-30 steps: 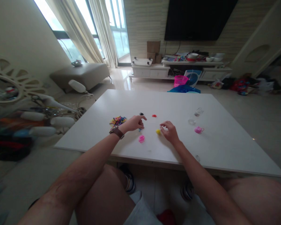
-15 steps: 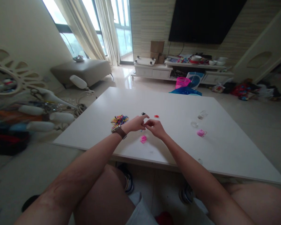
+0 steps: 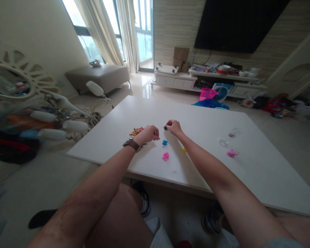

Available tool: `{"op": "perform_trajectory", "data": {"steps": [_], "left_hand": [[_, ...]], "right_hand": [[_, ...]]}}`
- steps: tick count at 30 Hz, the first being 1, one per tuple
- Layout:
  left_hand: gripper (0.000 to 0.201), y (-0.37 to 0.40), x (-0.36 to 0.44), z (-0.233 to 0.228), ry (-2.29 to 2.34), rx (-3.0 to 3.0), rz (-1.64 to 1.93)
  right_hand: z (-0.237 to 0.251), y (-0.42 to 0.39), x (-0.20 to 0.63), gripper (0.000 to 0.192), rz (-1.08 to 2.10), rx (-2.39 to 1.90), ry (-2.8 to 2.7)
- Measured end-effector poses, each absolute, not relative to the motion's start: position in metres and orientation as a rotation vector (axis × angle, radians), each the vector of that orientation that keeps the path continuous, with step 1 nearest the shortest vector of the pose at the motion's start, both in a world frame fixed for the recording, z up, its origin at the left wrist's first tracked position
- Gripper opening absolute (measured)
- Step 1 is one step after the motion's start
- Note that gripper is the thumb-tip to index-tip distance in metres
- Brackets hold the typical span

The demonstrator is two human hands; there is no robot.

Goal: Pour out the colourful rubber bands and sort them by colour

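On the white table (image 3: 204,137), small piles of what look like rubber bands lie around my hands. My right hand (image 3: 174,127) pinches at the small black rubber bands (image 3: 165,127), its fingertips touching them. Just to the left, my left hand (image 3: 151,133) is curled with fingertips together; whatever may be in them is too small to make out. Its wrist wears a brown-strapped watch (image 3: 132,143) and partly covers a mixed-colour pile of bands (image 3: 135,131). Closer to me lie blue bands (image 3: 165,142) and pink bands (image 3: 165,156). A yellow bit (image 3: 184,150) shows beside my right forearm.
Toward the table's right side are a pink object (image 3: 231,153), a clear ring-like piece (image 3: 223,142) and a clear container (image 3: 234,132). A lamp with white shades (image 3: 76,126) stands off the left edge. A pink basket (image 3: 208,94) is beyond the far edge.
My hands, together before, have come apart. The right one has moved away from me to the black bands; the left stays near the mixed pile. The view has shifted slightly left.
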State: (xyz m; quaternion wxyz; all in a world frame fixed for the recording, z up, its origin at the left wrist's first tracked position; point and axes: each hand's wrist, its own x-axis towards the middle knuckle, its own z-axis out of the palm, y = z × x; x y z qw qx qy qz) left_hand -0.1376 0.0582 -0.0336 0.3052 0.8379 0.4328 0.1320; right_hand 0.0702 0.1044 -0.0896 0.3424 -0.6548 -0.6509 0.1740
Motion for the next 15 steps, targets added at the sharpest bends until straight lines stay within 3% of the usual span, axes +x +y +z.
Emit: {"op": "perform_trajectory", "data": {"steps": [8,15], "left_hand": [[0.012,0.062,-0.142,-0.037,1.153,2.198,0.392],[0.026,0.064,-0.143,-0.045,1.056,2.022,0.452]], "right_hand": [[-0.082,0.108,0.073,0.007,0.362,-1.7,-1.677],[-0.082,0.018,0.068,0.01,0.536,-1.354,-1.654]]}}
